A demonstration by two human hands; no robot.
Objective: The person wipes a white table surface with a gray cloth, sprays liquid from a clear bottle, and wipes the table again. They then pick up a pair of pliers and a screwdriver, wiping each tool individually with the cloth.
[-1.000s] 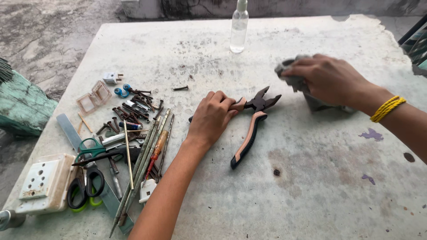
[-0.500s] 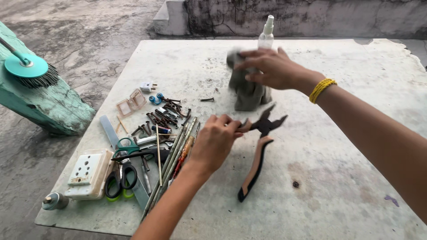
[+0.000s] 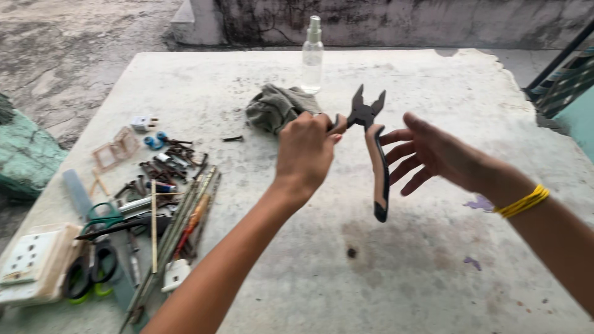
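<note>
Head view: left hand [image 3: 307, 148] is clenched around one handle of the pliers [image 3: 370, 145], holding the tool in the air above the middle of the table [image 3: 433, 260], nose up and parted. Right hand [image 3: 433, 154] hovers just beside the free handle with fingers spread, gripping nothing. Risk, as a judgement: only one handle is held, so the free handle can swing and pinch a finger, or the tool can slip and drop onto the slab. Count: one pair of pliers, one grey cloth [image 3: 275, 108] and one clear spray bottle [image 3: 312, 55] toward the far edge, one white wall socket [image 3: 28, 260] at the near left corner, one pair of green-handled scissors [image 3: 105, 216] beside it. Small parts along the left edge are too jumbled to count.
</note>
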